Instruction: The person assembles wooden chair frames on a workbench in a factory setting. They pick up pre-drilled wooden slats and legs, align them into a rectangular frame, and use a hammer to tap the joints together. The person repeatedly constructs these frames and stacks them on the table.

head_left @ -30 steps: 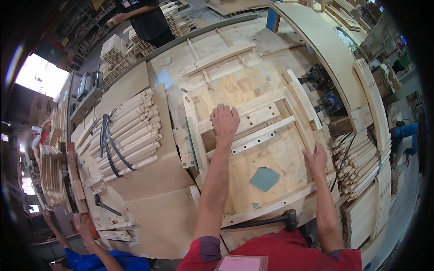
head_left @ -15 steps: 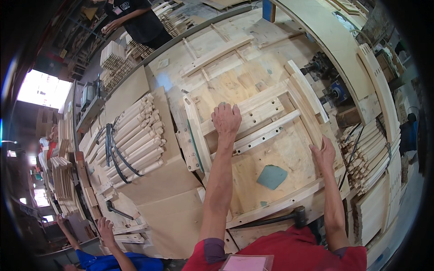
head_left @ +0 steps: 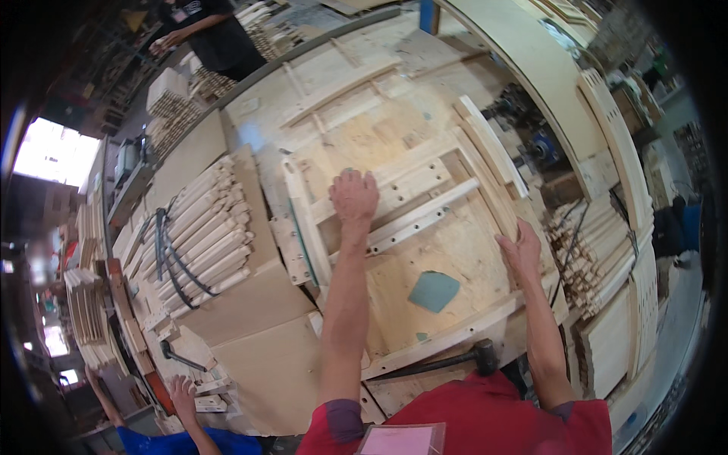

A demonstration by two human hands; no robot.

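Observation:
A pale wooden frame with crossing rails lies on the plywood workbench in front of me. My left hand is closed over the left part of a wide wooden rail with dark holes. Just nearer to me runs a narrower drilled wooden slat. At the frame's right side, my right hand rests against the side rail, thumb up and its other fingers largely hidden. Along the left lies another side piece. A black-headed mallet lies close to my body, beside the near rail.
A green-grey patch lies on the plywood. Bundled wooden sticks with black straps sit on cardboard at left; more sticks stand at right. A hammer lies lower left, near a blue-clothed co-worker's hand. A black-shirted person stands beyond the bench.
The whole view has shifted slightly, so the bench and its contents appear farther left. Both my hands keep their places on the wooden frame.

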